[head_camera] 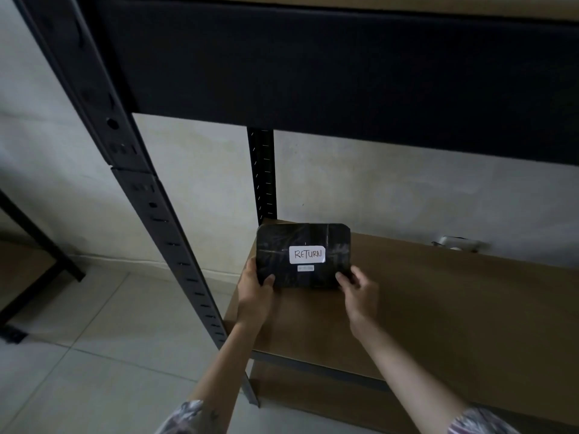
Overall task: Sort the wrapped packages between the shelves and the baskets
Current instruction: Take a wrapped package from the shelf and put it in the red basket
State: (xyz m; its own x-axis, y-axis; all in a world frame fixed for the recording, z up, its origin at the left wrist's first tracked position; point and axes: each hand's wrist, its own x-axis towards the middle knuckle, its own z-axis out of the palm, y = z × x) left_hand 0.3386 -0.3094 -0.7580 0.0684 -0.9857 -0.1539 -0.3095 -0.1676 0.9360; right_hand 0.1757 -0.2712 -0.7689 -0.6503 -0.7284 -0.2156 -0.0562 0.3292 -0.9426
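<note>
Left hand (255,285) and right hand (355,285) pinch the black-wrapped package (303,256) (labelled RETURN) at opposite ends, long axis crosswise, over the shelf board (438,308).

The scene was dim and flatly lit, the pale plastered wall (200,170) and the grey tiled floor (94,324) catching the most light, while the black metal shelf beam (344,64) above sank into near-featureless dark. A heavy vignette darkened the corners, and the wide lens bowed the black slotted metal upright (156,214) into a slant near the left edge. The white handwritten label (307,254) on the black wrapped rectangular package (282,242) read sharply, though faint glare streaked the wrapping and soft shadow lay on the brown wooden shelf board (438,308).
</note>
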